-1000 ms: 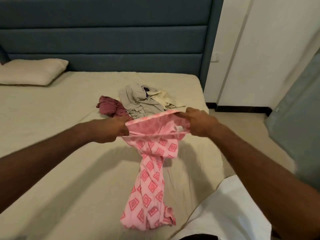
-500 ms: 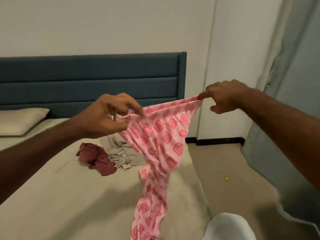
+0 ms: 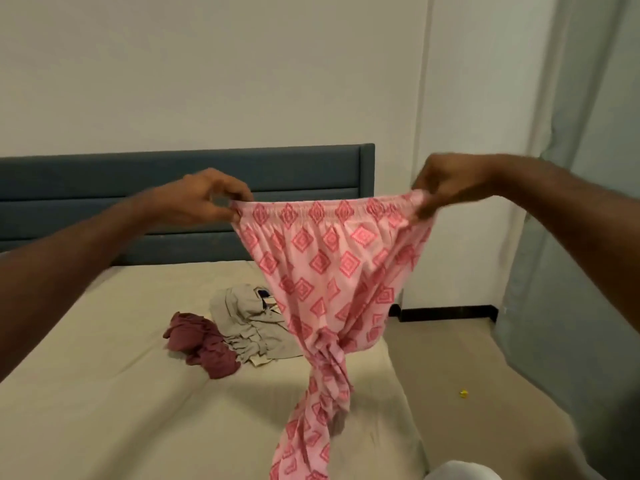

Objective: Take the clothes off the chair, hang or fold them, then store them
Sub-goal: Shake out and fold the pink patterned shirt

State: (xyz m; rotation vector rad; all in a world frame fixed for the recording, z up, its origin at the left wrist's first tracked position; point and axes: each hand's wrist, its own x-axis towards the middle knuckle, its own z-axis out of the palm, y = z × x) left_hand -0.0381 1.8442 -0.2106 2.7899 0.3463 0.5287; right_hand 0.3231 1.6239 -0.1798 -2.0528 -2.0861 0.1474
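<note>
A: Where was the pink patterned garment [image 3: 332, 271]?
B: Held up above the bed [image 3: 104, 393], its waistband stretched level, its lower part twisted and hanging.
A: And the hands?
B: Left hand [image 3: 204, 199] and right hand [image 3: 446, 185] each pinched one waistband end.

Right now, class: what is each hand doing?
Left hand: pinches the pink trousers at the waistband.
Right hand: grips the waistband's other end.
</note>
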